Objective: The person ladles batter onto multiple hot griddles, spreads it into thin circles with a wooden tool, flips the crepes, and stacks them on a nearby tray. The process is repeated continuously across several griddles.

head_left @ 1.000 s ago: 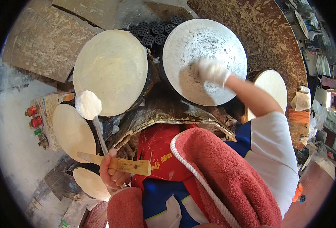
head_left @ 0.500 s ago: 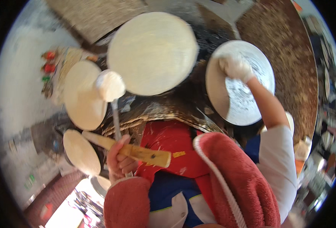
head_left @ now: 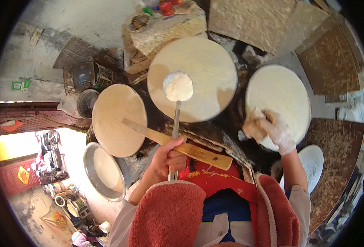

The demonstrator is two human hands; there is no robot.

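My left hand [head_left: 173, 157], fingers wrapped, grips a metal ladle [head_left: 176, 119] and a flat wooden spatula [head_left: 204, 156] that crosses it. The ladle's bowl holds thick white batter [head_left: 179, 87] above the middle round griddle [head_left: 215, 61], whose top is covered by a pale sheet. Over the near part of the right griddle [head_left: 278, 90], also coated pale, my gloved right hand [head_left: 274, 129] closes on a soft beige dough-like lump [head_left: 254, 124]. Its exact kind is unclear. The spatula's tip reaches above the left griddle [head_left: 116, 123], likewise covered.
Below the left griddle stands a metal basin [head_left: 89, 166] with pale contents. A further white, dark-streaked round plate [head_left: 313, 166] lies at the right. A dark bucket [head_left: 83, 78], boards [head_left: 252, 22] and red items [head_left: 165, 8] sit behind.
My view has swung left. My right hand has gone from the dark-streaked griddle to the pale-coated one left of it. The left hand still holds ladle and spatula, now before another griddle.
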